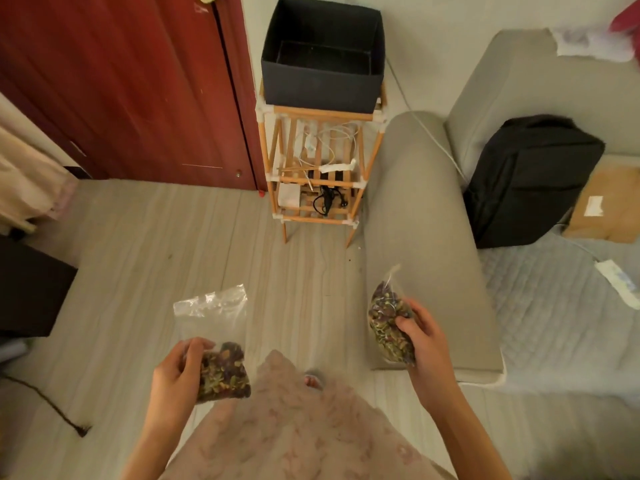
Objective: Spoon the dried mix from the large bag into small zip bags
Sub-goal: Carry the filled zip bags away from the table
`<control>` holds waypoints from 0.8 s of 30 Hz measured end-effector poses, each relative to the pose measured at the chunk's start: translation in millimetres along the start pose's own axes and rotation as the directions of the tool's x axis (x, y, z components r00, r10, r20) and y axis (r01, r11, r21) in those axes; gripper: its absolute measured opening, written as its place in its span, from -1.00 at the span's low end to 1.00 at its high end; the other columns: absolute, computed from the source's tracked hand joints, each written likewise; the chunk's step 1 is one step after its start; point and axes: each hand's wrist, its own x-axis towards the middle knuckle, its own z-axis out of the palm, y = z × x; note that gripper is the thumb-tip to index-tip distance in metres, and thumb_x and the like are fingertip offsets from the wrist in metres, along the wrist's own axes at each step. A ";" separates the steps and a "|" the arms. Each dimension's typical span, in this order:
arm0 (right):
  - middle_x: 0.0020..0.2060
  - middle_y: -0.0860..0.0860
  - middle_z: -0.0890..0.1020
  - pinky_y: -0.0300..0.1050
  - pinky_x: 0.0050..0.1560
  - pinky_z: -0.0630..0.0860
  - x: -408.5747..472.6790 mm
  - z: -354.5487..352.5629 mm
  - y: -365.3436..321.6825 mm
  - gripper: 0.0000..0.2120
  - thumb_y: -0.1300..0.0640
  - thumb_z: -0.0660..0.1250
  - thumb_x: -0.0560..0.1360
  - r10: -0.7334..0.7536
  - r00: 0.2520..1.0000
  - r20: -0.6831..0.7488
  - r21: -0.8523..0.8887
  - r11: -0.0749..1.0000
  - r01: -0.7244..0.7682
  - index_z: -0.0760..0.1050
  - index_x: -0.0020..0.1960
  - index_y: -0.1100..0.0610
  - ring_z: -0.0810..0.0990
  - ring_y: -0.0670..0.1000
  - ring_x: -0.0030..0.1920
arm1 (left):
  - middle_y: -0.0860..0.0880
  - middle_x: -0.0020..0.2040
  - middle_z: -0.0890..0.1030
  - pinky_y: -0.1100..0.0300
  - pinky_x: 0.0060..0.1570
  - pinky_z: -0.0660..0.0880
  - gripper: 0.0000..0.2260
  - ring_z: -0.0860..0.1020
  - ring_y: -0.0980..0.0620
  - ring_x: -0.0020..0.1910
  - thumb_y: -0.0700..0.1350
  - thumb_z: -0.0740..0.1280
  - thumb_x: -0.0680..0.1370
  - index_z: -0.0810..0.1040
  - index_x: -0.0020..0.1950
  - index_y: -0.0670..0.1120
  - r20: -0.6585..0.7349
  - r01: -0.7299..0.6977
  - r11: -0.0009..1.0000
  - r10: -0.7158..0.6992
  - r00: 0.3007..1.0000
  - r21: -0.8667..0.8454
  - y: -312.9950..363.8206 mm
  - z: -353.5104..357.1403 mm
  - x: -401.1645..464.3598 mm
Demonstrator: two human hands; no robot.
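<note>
A: Left hand [176, 370]?
B: Fingers curled round a small zip bag [216, 344], near left, gripping its lower part. Dried mix fills the bottom; the clear top stands up empty. Can't tell whether the zip strip is closed.

A: Right hand [424, 332]?
B: Thumb and fingers wrapped round a second zip bag [389, 325], near right, held beside the sofa armrest [419, 216]. This one is packed nearly to the top with mix. Its far side is hidden by the palm.

A: The large bag? A spoon?
B: Neither can be made out from here.

A: Surroundings?
B: Pale plank floor [180, 237]. Far centre, a bamboo rack [318, 168] with a black open box [323, 53] on top; cables and a white item on its shelves, too tangled to identify. Red door [121, 81] far left. On the sofa, a black backpack [530, 178] and a brown parcel [609, 206], the latter cut off at the right edge. Pink patterned garment [298, 427] covers the person's lap; toes just show past it.
</note>
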 end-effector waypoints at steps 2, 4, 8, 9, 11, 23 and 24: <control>-0.02 0.04 0.67 -0.17 -0.17 0.54 27.6 7.9 -11.5 -0.74 0.33 0.24 0.52 0.014 1.000 0.000 -0.011 1.000 -0.014 0.56 0.11 0.08 0.65 -0.01 -0.04 | -0.01 -0.14 0.58 0.14 -0.27 0.47 -0.78 0.53 0.02 -0.12 -0.14 0.19 0.59 0.58 -0.18 -0.04 -0.011 0.015 1.000 -0.015 1.000 -0.005 12.4 11.6 23.2; 0.01 0.07 0.66 -0.15 -0.16 0.54 55.0 16.0 -21.2 -0.73 0.33 0.23 0.53 0.023 1.000 0.004 -0.018 1.000 -0.023 0.55 0.15 0.11 0.64 0.03 -0.02 | 0.00 -0.15 0.58 0.13 -0.26 0.48 -0.77 0.54 0.01 -0.12 -0.16 0.19 0.58 0.59 -0.19 -0.04 -0.017 0.028 0.999 -0.028 0.999 -0.016 25.0 23.4 47.7; -0.01 0.07 0.67 -0.17 -0.17 0.57 113.0 35.3 -41.3 -0.73 0.34 0.22 0.53 0.010 1.000 0.007 -0.022 1.000 -0.010 0.57 0.11 0.08 0.65 0.04 -0.01 | -0.05 -0.17 0.60 0.06 -0.25 0.53 -0.77 0.57 -0.06 -0.15 -0.18 0.20 0.59 0.59 -0.18 -0.05 -0.006 0.026 0.999 -0.026 1.000 -0.030 55.1 47.9 107.5; -0.01 0.07 0.68 -0.17 -0.17 0.57 129.3 41.4 -47.1 -0.73 0.34 0.22 0.53 0.007 1.000 0.002 -0.021 1.000 -0.007 0.58 0.09 0.06 0.66 0.04 -0.02 | -0.05 -0.17 0.60 0.04 -0.24 0.55 -0.77 0.58 -0.07 -0.14 -0.18 0.19 0.59 0.59 -0.18 -0.06 -0.002 0.018 0.999 -0.018 1.000 -0.031 65.0 54.4 125.0; 0.01 0.09 0.67 -0.13 -0.13 0.56 165.0 56.7 -61.3 -0.73 0.34 0.21 0.54 -0.007 1.000 -0.005 -0.025 1.000 0.006 0.57 0.10 0.07 0.65 0.05 -0.01 | -0.05 -0.17 0.60 0.00 -0.23 0.56 -0.77 0.58 -0.08 -0.14 -0.18 0.20 0.59 0.60 -0.18 -0.06 0.008 -0.010 0.999 0.010 1.000 -0.044 89.5 66.8 162.9; -0.02 -0.02 0.68 -0.18 -0.16 0.59 334.0 174.7 -221.9 -0.74 0.26 0.31 0.50 -0.168 0.974 0.151 0.008 0.986 0.169 0.60 0.00 -0.08 0.67 -0.01 -0.01 | 0.20 -0.34 0.59 0.47 -0.35 0.42 -0.75 0.51 0.33 -0.35 -0.07 0.22 0.59 0.59 -0.24 0.02 0.069 -0.327 0.935 0.339 0.938 -0.138 307.6 116.8 355.2; 0.00 0.00 0.67 -0.16 -0.14 0.59 344.2 183.2 -234.9 -0.76 0.25 0.32 0.50 -0.185 0.968 0.170 0.004 0.982 0.187 0.59 0.04 -0.05 0.66 0.00 0.01 | 0.19 -0.36 0.57 0.50 -0.38 0.39 -0.75 0.50 0.32 -0.36 -0.08 0.21 0.60 0.57 -0.25 -0.01 0.081 -0.361 0.921 0.375 0.924 -0.143 324.0 122.2 366.9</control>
